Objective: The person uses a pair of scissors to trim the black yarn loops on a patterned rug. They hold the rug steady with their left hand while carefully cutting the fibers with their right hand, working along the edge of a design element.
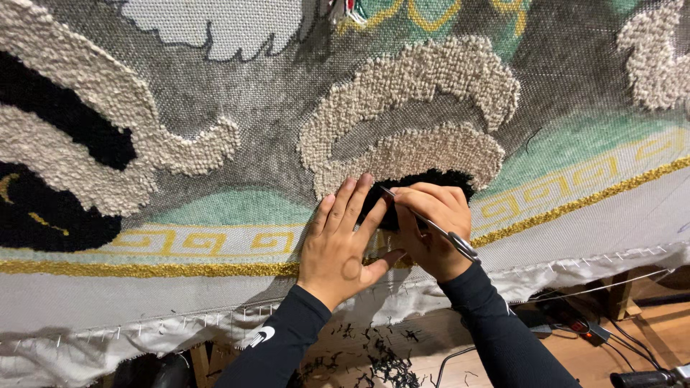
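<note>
Pressing flat against a stretched tufting cloth (215, 108), the left hand (343, 241) lies open with fingers spread, touching a black pile patch (428, 183) just above both hands. The right hand (431, 230) is closed around slim metal scissors (431, 226), whose long axis runs diagonally, tips pointing up-left into the black patch, handle down-right. Cream looped swirls (410, 100) arch above; a gold border (144, 269) passes behind the hands. Black yarn clippings (381, 363) litter the floor below.

A rug-tufting workshop is shown: backing cloth (237, 108) is stretched and pinned on a wooden frame (619, 294), yarn clippings (381, 359) are scattered on the floor (668, 334).
</note>
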